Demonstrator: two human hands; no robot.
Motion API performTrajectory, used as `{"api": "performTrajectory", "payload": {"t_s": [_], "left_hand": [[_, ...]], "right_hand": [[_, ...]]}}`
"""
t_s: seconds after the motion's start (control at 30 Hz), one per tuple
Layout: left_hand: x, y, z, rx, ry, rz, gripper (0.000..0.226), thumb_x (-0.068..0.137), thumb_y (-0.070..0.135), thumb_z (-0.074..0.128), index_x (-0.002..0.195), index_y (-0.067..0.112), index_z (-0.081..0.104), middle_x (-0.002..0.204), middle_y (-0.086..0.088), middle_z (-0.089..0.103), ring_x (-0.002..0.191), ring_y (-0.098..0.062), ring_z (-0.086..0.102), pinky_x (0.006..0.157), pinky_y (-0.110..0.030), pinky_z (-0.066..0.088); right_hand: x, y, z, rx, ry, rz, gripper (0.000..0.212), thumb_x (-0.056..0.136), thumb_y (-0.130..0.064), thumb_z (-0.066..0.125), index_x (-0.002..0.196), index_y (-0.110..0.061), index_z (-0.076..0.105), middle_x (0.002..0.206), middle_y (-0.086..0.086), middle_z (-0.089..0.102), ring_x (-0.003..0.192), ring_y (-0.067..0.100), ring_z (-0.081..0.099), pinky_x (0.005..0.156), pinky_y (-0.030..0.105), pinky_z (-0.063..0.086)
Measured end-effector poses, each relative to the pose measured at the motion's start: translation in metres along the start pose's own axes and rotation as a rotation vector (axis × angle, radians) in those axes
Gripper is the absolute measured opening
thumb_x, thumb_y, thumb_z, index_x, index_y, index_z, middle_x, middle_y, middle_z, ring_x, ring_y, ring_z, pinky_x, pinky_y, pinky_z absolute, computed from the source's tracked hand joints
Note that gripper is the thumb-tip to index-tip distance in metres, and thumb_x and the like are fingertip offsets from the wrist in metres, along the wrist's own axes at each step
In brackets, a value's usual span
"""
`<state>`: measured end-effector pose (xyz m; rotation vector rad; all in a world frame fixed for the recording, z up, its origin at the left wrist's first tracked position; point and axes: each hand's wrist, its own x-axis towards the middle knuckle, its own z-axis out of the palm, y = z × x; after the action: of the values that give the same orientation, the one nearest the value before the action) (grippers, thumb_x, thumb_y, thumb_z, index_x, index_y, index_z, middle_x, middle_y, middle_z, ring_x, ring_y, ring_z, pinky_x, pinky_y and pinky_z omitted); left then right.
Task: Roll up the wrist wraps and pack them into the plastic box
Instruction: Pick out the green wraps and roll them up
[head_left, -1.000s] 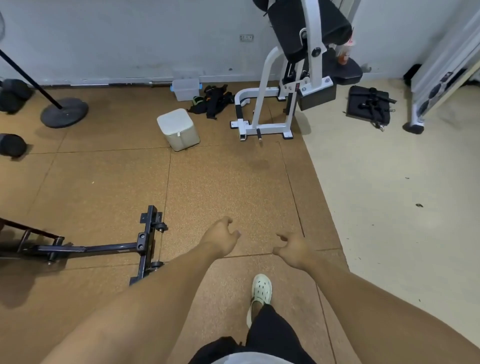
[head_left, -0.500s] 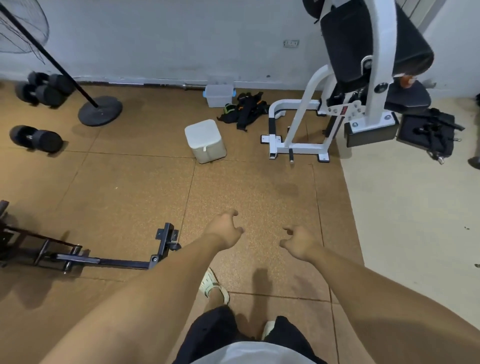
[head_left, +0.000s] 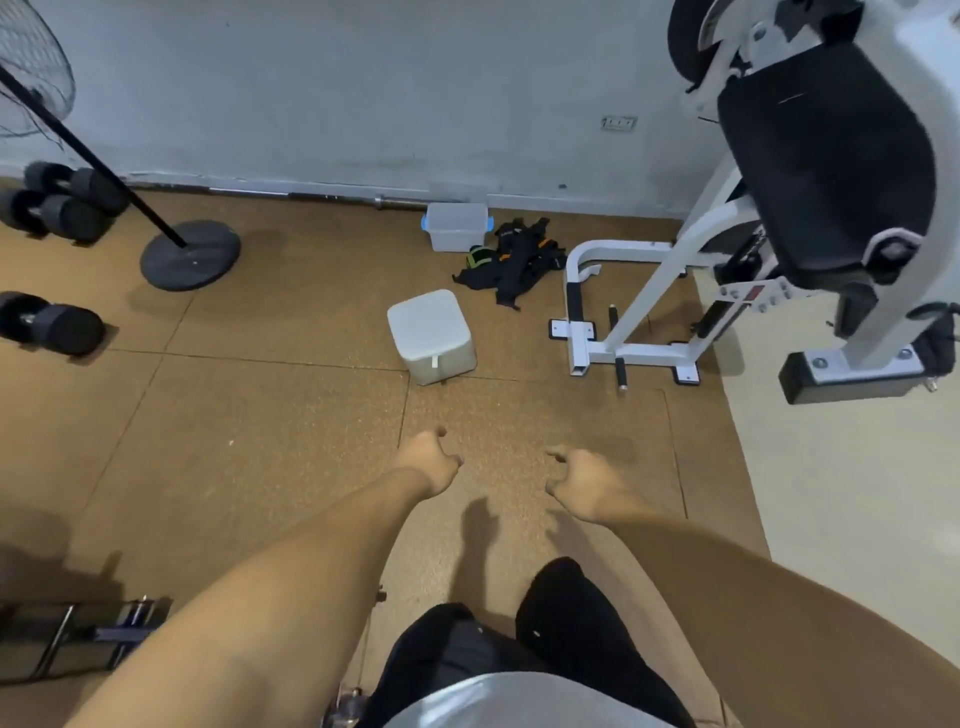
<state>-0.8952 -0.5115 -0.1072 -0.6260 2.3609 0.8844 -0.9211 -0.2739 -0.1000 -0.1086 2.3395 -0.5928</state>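
Left hand (head_left: 427, 460) and right hand (head_left: 584, 480): held out over the brown floor, fingers loosely curled, nothing gripped. Beyond, a white square bin (head_left: 432, 335). Farthest, by the wall: tangled black wrist wraps (head_left: 511, 260) beside the clear plastic box with blue latches (head_left: 456, 226).

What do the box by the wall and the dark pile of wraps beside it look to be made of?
The plastic box looks like translucent, frosted plastic with a smooth finish: pale, see-through walls and blue clips at its ends. The wrist wraps look like soft, matte black fabric, lying limp and crumpled, with orange and green accents; the weave is too small to tell.
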Motion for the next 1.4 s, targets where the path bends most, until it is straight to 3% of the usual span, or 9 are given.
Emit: {"api": "performTrajectory", "payload": {"t_s": [0.17, 0.27, 0.5, 0.7, 0.87, 1.0, 1.17, 1.3, 1.4], "left_hand": [[0.075, 0.028, -0.042, -0.103, -0.047, -0.030, 0.061, 0.100, 0.029, 0.062, 0.153, 0.010, 0.039, 0.130, -0.011, 0.060, 0.129, -0.030, 0.056, 0.102, -0.032, 0.043], [0.119, 0.050, -0.070, -0.092, -0.027, -0.022, 0.062, 0.099, 0.031, 0.064, 0.152, 0.010, 0.040, 0.142, -0.012, 0.058, 0.132, -0.030, 0.053, 0.105, -0.032, 0.042], [0.208, 0.086, -0.166, 0.059, 0.090, -0.061, 0.058, 0.097, 0.034, 0.062, 0.150, 0.016, 0.044, 0.145, -0.008, 0.056, 0.130, -0.030, 0.055, 0.102, -0.034, 0.045], [0.272, 0.102, -0.214, 0.008, 0.117, -0.152, 0.057, 0.098, 0.033, 0.060, 0.150, 0.016, 0.043, 0.145, -0.007, 0.057, 0.128, -0.030, 0.057, 0.100, -0.035, 0.047], [0.336, 0.105, -0.256, 0.055, 0.128, -0.128, 0.061, 0.094, 0.028, 0.060, 0.152, 0.022, 0.041, 0.142, -0.007, 0.058, 0.123, -0.029, 0.059, 0.092, -0.034, 0.050], [0.398, 0.098, -0.296, 0.008, 0.094, -0.108, 0.060, 0.095, 0.027, 0.060, 0.152, 0.020, 0.041, 0.141, -0.008, 0.059, 0.120, -0.028, 0.062, 0.091, -0.033, 0.050], [0.476, 0.086, -0.349, -0.054, 0.034, -0.157, 0.054, 0.094, 0.011, 0.053, 0.148, 0.012, 0.046, 0.138, -0.013, 0.059, 0.122, -0.031, 0.058, 0.085, -0.030, 0.046], [0.525, 0.090, -0.386, -0.021, -0.005, -0.151, 0.059, 0.095, 0.017, 0.053, 0.152, 0.015, 0.042, 0.144, -0.013, 0.056, 0.124, -0.033, 0.058, 0.095, -0.035, 0.051], [0.555, 0.108, -0.408, 0.048, -0.029, -0.100, 0.058, 0.094, 0.019, 0.051, 0.151, 0.017, 0.044, 0.143, -0.013, 0.057, 0.117, -0.034, 0.062, 0.093, -0.039, 0.054]], "right_hand": [[0.083, -0.044, -0.031, -0.037, -0.065, 0.018, 0.060, 0.099, -0.023, 0.060, 0.156, -0.023, 0.040, 0.137, 0.014, 0.064, 0.118, 0.029, 0.066, 0.098, 0.040, 0.056], [0.143, -0.060, -0.056, -0.065, -0.072, 0.028, 0.060, 0.098, -0.026, 0.061, 0.155, -0.024, 0.041, 0.143, 0.011, 0.059, 0.122, 0.026, 0.061, 0.097, 0.034, 0.053], [0.270, -0.108, -0.138, -0.043, -0.099, -0.008, 0.060, 0.094, -0.025, 0.060, 0.151, -0.018, 0.044, 0.138, 0.012, 0.060, 0.119, 0.027, 0.060, 0.095, 0.034, 0.051], [0.345, -0.155, -0.196, -0.054, -0.080, -0.057, 0.046, 0.097, -0.018, 0.057, 0.140, -0.004, 0.056, 0.130, 0.015, 0.065, 0.113, 0.030, 0.063, 0.097, 0.038, 0.054], [0.403, -0.192, -0.212, -0.076, -0.077, -0.057, 0.059, 0.100, -0.017, 0.057, 0.156, -0.016, 0.039, 0.140, 0.012, 0.060, 0.121, 0.029, 0.060, 0.098, 0.035, 0.050], [0.450, -0.225, -0.218, -0.113, -0.093, -0.015, 0.055, 0.100, -0.021, 0.059, 0.153, -0.015, 0.044, 0.144, 0.012, 0.058, 0.122, 0.030, 0.059, 0.102, 0.038, 0.052], [0.504, -0.273, -0.240, -0.104, -0.093, 0.004, 0.060, 0.101, -0.018, 0.055, 0.158, -0.017, 0.035, 0.149, 0.011, 0.053, 0.131, 0.029, 0.054, 0.108, 0.036, 0.047], [0.542, -0.303, -0.256, -0.026, -0.017, 0.045, 0.055, 0.102, -0.015, 0.053, 0.155, -0.013, 0.041, 0.152, 0.012, 0.051, 0.136, 0.029, 0.050, 0.114, 0.034, 0.041], [0.566, -0.318, -0.265, 0.037, -0.001, 0.102, 0.052, 0.100, -0.015, 0.054, 0.151, -0.018, 0.046, 0.143, 0.008, 0.057, 0.125, 0.027, 0.057, 0.107, 0.034, 0.049]]}}
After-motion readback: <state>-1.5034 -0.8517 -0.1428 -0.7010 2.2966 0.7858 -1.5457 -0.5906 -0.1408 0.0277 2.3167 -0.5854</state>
